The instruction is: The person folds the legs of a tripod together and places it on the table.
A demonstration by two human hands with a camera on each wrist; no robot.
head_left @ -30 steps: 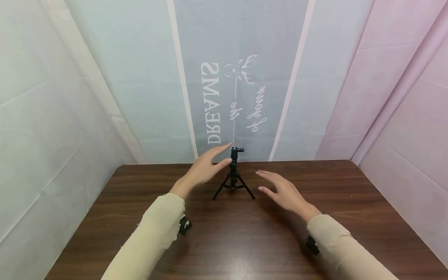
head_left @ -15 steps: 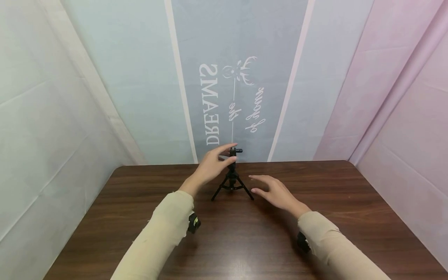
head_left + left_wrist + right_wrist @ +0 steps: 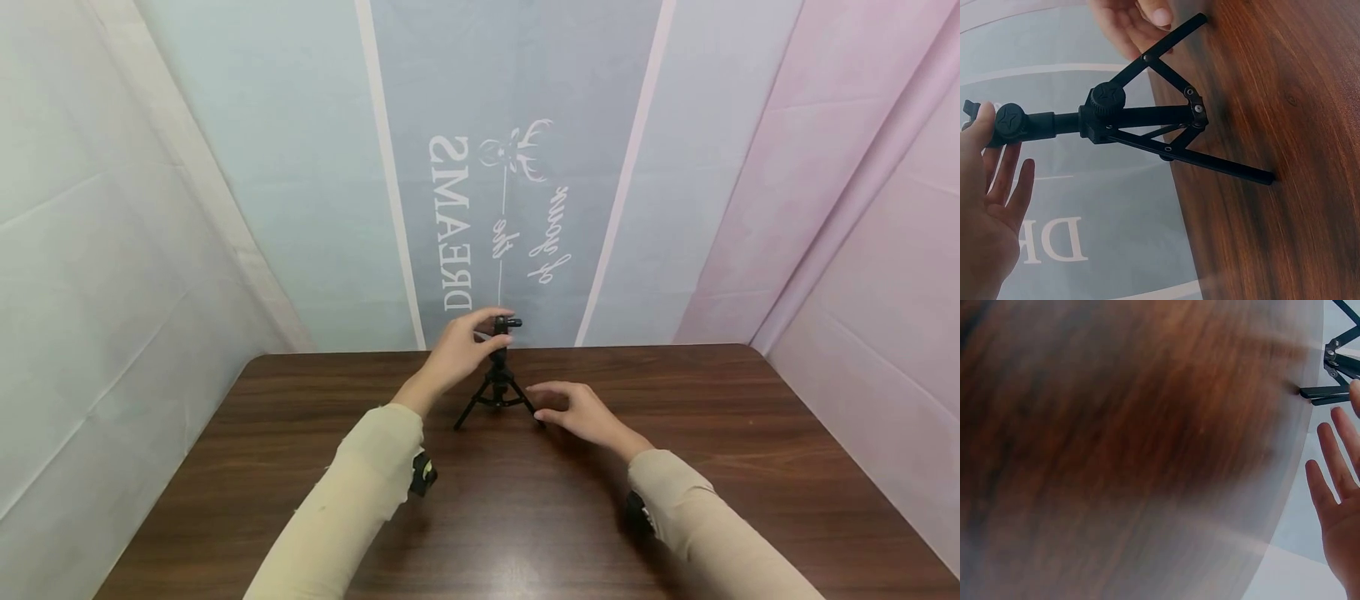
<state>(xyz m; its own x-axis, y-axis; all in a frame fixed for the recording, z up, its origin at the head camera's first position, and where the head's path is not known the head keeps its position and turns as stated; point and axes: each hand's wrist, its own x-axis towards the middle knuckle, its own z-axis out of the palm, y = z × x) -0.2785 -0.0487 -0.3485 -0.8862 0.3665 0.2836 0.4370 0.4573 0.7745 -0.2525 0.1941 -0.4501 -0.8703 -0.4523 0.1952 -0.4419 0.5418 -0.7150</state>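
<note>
A small black tripod (image 3: 498, 377) stands upright on the brown wooden table near its back edge, legs spread. My left hand (image 3: 459, 348) grips its head from the left, thumb in front and fingers behind. In the left wrist view the thumb lies over the top beside a round knob (image 3: 1011, 121), while the other fingers extend loosely behind. My right hand (image 3: 588, 417) is at the right leg, thumb and fingers apart on either side of it. In the right wrist view its fingers (image 3: 1329, 447) are fairly straight near the leg (image 3: 1329, 392); contact is unclear.
The wooden table (image 3: 510, 517) ends just behind the tripod. A grey-blue cloth backdrop (image 3: 600, 100) with mirrored white lettering hangs there, and pale cloth walls (image 3: 90, 250) flank both sides. A black wrist device (image 3: 423, 475) sits under the left sleeve.
My left hand has moved right onto the tripod's head and taken hold of it. My right hand has moved left and slightly lower, up to the right leg. The tripod stays in place.
</note>
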